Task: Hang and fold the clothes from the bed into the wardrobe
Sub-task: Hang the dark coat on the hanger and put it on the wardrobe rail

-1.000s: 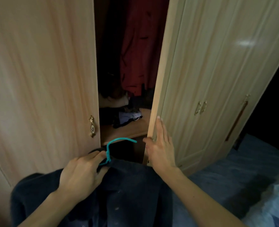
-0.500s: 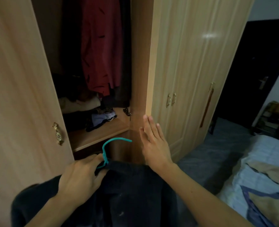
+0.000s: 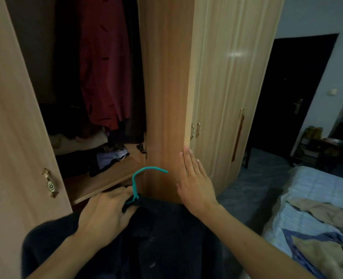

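– Swinging wider, that wardrobe door (image 3: 166, 97) is standing open; right hand (image 3: 194, 182) is pressing flat against it.
– And left hand (image 3: 106, 214) is gripping the teal hanger (image 3: 134, 183), dark garment (image 3: 156, 238) hanging underneath.

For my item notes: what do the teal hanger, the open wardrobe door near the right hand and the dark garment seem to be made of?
Teal hanger: probably coated wire; thin, with a twisted neck.
Wardrobe door: likely wood-look laminate board; even grain, soft sheen.
Dark garment: perhaps thick fleecy or woolly cloth; matte, with pale lint specks.
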`<state>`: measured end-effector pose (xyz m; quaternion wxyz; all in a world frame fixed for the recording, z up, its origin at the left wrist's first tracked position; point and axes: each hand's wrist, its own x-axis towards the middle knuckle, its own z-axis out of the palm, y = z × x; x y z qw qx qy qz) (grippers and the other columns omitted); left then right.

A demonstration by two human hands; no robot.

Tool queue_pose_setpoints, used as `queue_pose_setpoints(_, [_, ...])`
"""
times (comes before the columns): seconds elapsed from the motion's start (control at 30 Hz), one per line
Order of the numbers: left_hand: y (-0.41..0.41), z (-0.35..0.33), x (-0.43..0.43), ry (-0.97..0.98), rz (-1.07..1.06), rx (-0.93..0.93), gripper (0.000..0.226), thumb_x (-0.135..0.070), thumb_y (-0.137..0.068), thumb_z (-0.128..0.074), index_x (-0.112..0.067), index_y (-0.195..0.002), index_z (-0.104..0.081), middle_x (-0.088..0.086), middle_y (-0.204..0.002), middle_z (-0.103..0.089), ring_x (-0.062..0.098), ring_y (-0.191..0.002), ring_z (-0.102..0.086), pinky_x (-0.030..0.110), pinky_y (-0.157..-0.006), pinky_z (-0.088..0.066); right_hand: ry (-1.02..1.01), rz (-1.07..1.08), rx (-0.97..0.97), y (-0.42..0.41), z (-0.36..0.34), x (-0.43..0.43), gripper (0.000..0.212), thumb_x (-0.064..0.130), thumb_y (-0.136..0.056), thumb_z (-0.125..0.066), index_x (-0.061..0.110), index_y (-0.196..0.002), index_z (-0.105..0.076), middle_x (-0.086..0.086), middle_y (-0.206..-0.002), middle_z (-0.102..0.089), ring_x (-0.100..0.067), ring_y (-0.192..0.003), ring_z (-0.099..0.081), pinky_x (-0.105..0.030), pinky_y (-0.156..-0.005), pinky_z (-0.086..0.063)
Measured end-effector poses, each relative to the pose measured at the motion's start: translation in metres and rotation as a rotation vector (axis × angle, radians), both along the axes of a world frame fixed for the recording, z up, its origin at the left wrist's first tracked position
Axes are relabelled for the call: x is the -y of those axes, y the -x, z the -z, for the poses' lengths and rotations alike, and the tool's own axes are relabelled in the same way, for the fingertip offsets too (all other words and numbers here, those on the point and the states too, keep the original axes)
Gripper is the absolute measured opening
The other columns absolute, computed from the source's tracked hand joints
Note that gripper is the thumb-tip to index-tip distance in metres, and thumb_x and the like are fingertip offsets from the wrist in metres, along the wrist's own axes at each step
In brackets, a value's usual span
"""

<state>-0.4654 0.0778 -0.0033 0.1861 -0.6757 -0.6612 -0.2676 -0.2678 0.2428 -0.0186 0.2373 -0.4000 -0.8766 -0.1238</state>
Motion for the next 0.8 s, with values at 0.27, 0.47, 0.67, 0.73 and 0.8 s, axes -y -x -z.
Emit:
queue_pose_setpoints(0.27, [0.012, -0.007, -0.021, -0.018, 0.060, -0.046, 0.042, -0.029, -0.067, -0.088, -0.031, -0.104, -0.069, -0.015, -0.085, -0.071, 0.012, -0.068, -0.068, 0.027, -0.050, -0.051, 0.095, 0.093, -0.079, -0.010, -0.016, -0.018, 0.091, 0.039, -0.096, -0.049, 0.003, -0.153, 0.012, -0.020, -0.161, 0.015, -0.028, -0.151, 0.009, -0.042, -0.123, -0.014])
queue_pose_setpoints(0.47, [0.016, -0.015, -0.030, -0.064, 0.076, -0.044, 0.042, -0.027, -0.065, -0.090, -0.029, -0.102, -0.072, -0.012, -0.086, -0.072, 0.015, -0.067, -0.069, 0.026, -0.049, -0.050, 0.185, 0.100, -0.127, -0.029, -0.025, -0.050, 0.090, 0.042, -0.096, -0.051, 0.006, -0.155, 0.008, -0.022, -0.161, 0.012, -0.034, -0.150, -0.002, -0.042, -0.120, -0.025])
queue_pose_setpoints(0.67, [0.010, -0.023, -0.049, -0.125, 0.079, -0.088, 0.036, -0.036, -0.063, -0.071, -0.027, -0.098, -0.071, -0.010, -0.082, -0.073, 0.016, -0.061, -0.069, 0.020, -0.047, -0.039, 0.166, 0.126, -0.125, -0.044, -0.023, -0.085, 0.085, 0.040, -0.096, -0.052, 0.009, -0.155, 0.002, -0.023, -0.160, 0.011, -0.038, -0.148, -0.012, -0.044, -0.116, -0.032])
queue_pose_setpoints(0.73, [0.005, -0.024, -0.058, -0.121, 0.075, -0.093, 0.035, -0.035, -0.064, -0.071, -0.026, -0.098, -0.072, -0.010, -0.083, -0.073, 0.016, -0.062, -0.069, 0.019, -0.048, -0.036, 0.135, 0.127, -0.140, -0.045, -0.020, -0.087, 0.082, 0.037, -0.096, -0.053, 0.009, -0.155, -0.003, -0.023, -0.161, 0.009, -0.039, -0.147, -0.017, -0.044, -0.114, -0.034])
queue_pose_setpoints(0.8, [-0.001, -0.025, -0.067, -0.102, 0.072, -0.094, 0.034, -0.036, -0.065, -0.070, -0.026, -0.098, -0.072, -0.010, -0.082, -0.073, 0.015, -0.062, -0.069, 0.019, -0.048, -0.038, 0.079, 0.121, -0.166, -0.045, -0.015, -0.084, 0.079, 0.031, -0.093, -0.056, 0.008, -0.155, -0.012, -0.022, -0.161, 0.009, -0.037, -0.148, -0.017, -0.045, -0.115, -0.033])
